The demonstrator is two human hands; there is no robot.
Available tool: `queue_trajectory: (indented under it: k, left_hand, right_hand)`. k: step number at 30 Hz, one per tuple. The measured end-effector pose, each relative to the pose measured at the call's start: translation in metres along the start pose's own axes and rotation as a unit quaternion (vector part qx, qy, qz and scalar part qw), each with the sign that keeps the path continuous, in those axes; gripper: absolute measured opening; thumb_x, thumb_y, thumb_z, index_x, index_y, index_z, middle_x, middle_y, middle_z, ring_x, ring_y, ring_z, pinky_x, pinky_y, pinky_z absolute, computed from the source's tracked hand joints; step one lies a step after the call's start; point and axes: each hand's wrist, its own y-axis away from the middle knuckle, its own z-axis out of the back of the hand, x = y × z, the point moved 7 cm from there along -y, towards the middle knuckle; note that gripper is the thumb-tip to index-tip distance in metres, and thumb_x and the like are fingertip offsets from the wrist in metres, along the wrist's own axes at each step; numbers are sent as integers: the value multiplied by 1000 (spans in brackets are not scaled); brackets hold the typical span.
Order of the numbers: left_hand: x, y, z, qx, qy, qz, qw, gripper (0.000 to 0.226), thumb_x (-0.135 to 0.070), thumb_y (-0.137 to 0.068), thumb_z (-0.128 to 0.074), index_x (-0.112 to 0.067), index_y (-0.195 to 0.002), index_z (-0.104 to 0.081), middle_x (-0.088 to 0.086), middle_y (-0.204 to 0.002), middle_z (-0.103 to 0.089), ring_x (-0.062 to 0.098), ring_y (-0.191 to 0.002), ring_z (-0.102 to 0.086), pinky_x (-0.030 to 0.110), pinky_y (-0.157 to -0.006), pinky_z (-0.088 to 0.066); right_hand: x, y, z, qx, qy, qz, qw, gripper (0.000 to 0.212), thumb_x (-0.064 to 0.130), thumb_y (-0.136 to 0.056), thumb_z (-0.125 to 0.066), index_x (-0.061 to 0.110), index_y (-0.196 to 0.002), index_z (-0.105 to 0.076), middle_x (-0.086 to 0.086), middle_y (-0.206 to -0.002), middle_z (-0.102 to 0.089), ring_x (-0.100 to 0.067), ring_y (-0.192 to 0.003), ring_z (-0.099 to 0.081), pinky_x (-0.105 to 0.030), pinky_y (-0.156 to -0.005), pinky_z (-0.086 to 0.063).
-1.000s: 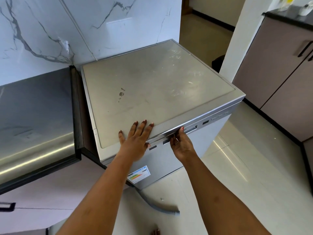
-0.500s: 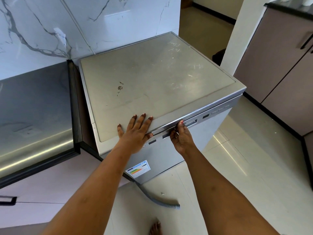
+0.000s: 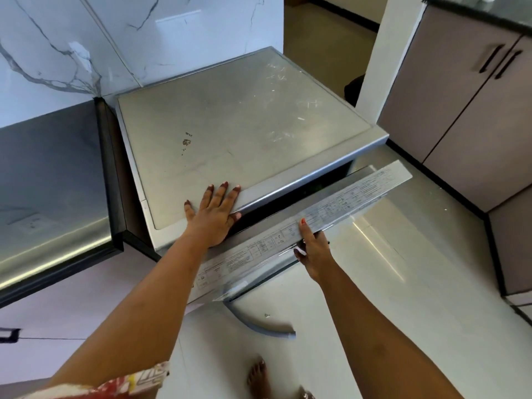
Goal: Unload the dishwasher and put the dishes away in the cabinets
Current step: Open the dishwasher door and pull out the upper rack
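1. Left hand point(image 3: 213, 217) is lying flat on the front edge of the dishwasher point(image 3: 230, 125) top, fingers spread and holding nothing; probably bracing the freestanding unit so it is not sliding.
2. Right hand point(image 3: 312, 251) is gripping the door point(image 3: 331, 208) at its top edge, thumb above, fingers curled under and closed on it.
3. Door is standing partly open, tilted outward; a dark gap is showing.
4. Dishes are not yet visible inside.
5. Drain hose point(image 3: 259, 326) is lying loose on the floor.
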Motion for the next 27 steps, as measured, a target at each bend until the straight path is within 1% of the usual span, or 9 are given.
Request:
queue_trajectory:
  k: [2, 5, 7, 9, 10, 13, 17, 21, 27]
  left_hand:
    - [-5, 8, -4, -67, -15, 1, 998, 60, -46, -99, -20, -33, -149, 10, -7, -158, 13, 19, -146, 14, 60, -113, 0]
    - [-21, 34, -32, -165, -39, -25, 985, 62, -46, -96, -20, -21, -151, -6, 1, -160, -3, 19, -146, 5, 49, -114, 6]
    - [-28, 47, -53, -173, -49, -21, 983, 62, -43, -94, -22, -15, -149, -22, 4, -158, -14, 17, -146, 6, 47, -114, 5]
    - [-27, 50, -59, -184, -61, -4, 981, 60, -40, -94, -23, -14, -147, -28, 4, -157, -15, 16, -146, 13, 48, -114, 5]
    - [-28, 51, -56, -196, -65, -3, 978, 60, -40, -94, -24, -15, -148, -27, 4, -157, -14, 16, -146, 14, 48, -114, 5]
    - [-31, 51, -56, -198, -56, -15, 978, 61, -40, -94, -24, -14, -148, -23, 6, -157, -15, 19, -146, 9, 51, -115, -3]
    - [-43, 62, -74, -114, -16, -36, 993, 64, -44, -94, -13, -15, -150, -13, 2, -158, -14, 20, -146, -11, 53, -112, -20]
    - [-63, 82, -102, 51, 60, -36, 996, 60, -40, -101, -19, -20, -151, 6, -5, -159, 5, 14, -147, 5, 45, -118, -6]
    - [-99, 124, -137, 149, 109, -30, 982, 63, -39, -101, -26, -21, -151, 9, 0, -159, -3, 18, -147, -4, 43, -117, -7]
  right_hand:
    - [20, 4, 15, -104, 146, 64, 982, 78, 43, -78, -72, 14, -137, -29, -11, -132, -45, -32, -126, -45, -47, -102, -44]
    - [62, 22, 24, -241, 412, 215, 852, 102, 45, -79, -70, 16, -151, -4, -11, -155, -16, -32, -142, -19, -47, -116, -19]
    - [77, 24, 1, -182, 599, 299, 720, 82, 45, -90, -54, 17, -152, -8, -6, -158, -14, -24, -146, -13, -47, -118, -9]
    - [67, 14, -29, -40, 733, 322, 598, 64, 47, -97, -34, 17, -151, -16, -2, -158, -18, -18, -147, -11, -50, -119, 0]
    - [61, 9, -36, 7, 763, 309, 568, 62, 49, -98, -28, 16, -151, -18, -2, -157, -20, -18, -147, -11, -50, -118, 3]
    - [62, 4, -43, 35, 774, 291, 562, 61, 53, -98, -24, 15, -144, -35, -3, -149, -38, -20, -142, -27, -47, -118, -1]
    - [64, 18, -31, 49, 823, 257, 505, 55, 54, -97, -23, 17, -124, -54, -3, -123, -61, -22, -117, -54, -46, -114, -18]
    - [46, 43, -4, 64, 850, 242, 464, 48, 50, -98, -26, 18, -122, -52, -1, -117, -63, -23, -108, -58, -44, -105, -29]
    - [9, 69, 48, 62, 892, 163, 418, 45, 35, -98, -32, 14, -137, -40, 0, -126, -59, -22, -113, -57, -41, -102, -30]
